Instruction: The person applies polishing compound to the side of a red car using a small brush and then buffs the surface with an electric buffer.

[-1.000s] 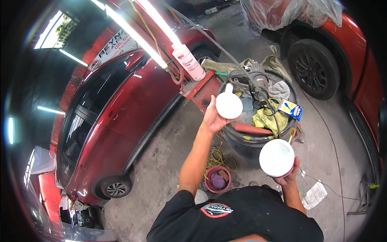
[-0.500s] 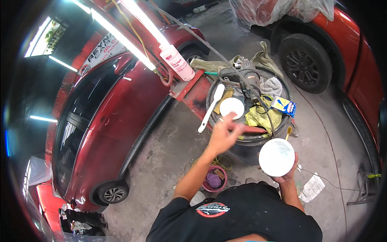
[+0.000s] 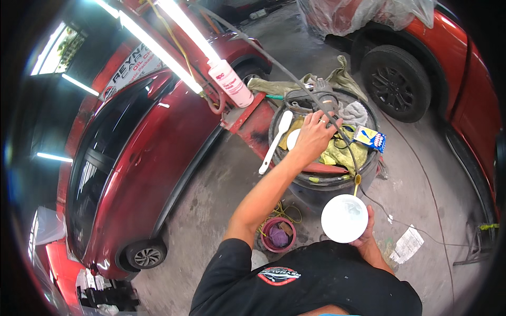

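My right hand (image 3: 368,229) grips a white round tub (image 3: 337,213), its open top facing up and whitish matter inside. The yellow handle of a small brush (image 3: 358,184) sticks up at its far rim. My left hand (image 3: 315,135) lies over a grey corded power tool (image 3: 328,100) on a black drum, fingers bent over the tool's near end, mostly hiding it. Beside that wrist, a white round lid (image 3: 293,139) is partly covered. A white long-handled brush (image 3: 276,142) lies to its left, and a yellow-green cloth (image 3: 345,154) to its right.
The black drum's rim (image 3: 337,183) also surrounds a blue-and-yellow packet (image 3: 370,138) and a grey rag (image 3: 354,114). A pink-labelled bottle (image 3: 230,83) stands on a red post arm. A pink bucket (image 3: 278,235) is on the floor. Red cars (image 3: 132,152) flank both sides; a cord (image 3: 392,218) trails right.
My left hand has moved away and right, from above the lid to the power tool. My right hand has brought the tub slightly left and nearer.
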